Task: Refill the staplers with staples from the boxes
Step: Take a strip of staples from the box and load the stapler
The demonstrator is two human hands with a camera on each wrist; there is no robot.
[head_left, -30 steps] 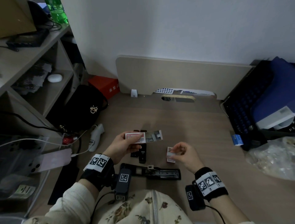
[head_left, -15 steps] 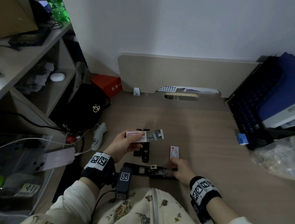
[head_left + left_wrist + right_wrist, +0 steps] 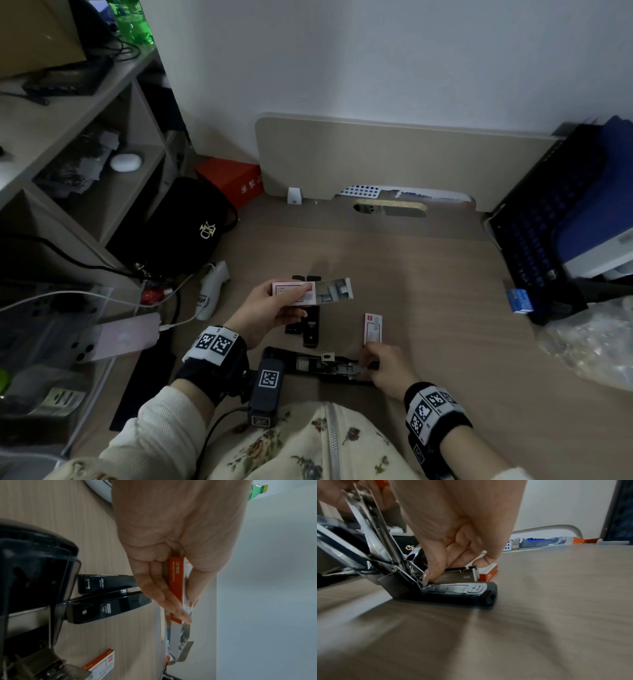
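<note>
My left hand (image 3: 301, 298) pinches a red and white staple box (image 3: 294, 291) above the table, thumb on top and fingers beneath (image 3: 176, 582). Its inner tray (image 3: 334, 291) is slid out to the right and grey staples show in it. A black stapler (image 3: 308, 365) lies opened flat close to my body. My right hand (image 3: 368, 363) is on its right end, fingers curled over the metal magazine (image 3: 458, 573), one fingertip and the thumb touching it. What lies between them is hidden. A second staple box (image 3: 372, 329) lies just beyond that hand. Two more black staplers (image 3: 310, 329) lie under the left hand.
A pink phone (image 3: 120, 337) on a cable, a white handheld device (image 3: 212, 287) and a black bag (image 3: 178, 229) lie to the left, below shelves. At the right stand a black crate (image 3: 548, 222), a small blue box (image 3: 519, 299) and a crinkled plastic bag (image 3: 589, 342).
My right hand left the second staple box, moved down toward my body and now sits on the open stapler's magazine. The left hand still holds the open box in the same place.
</note>
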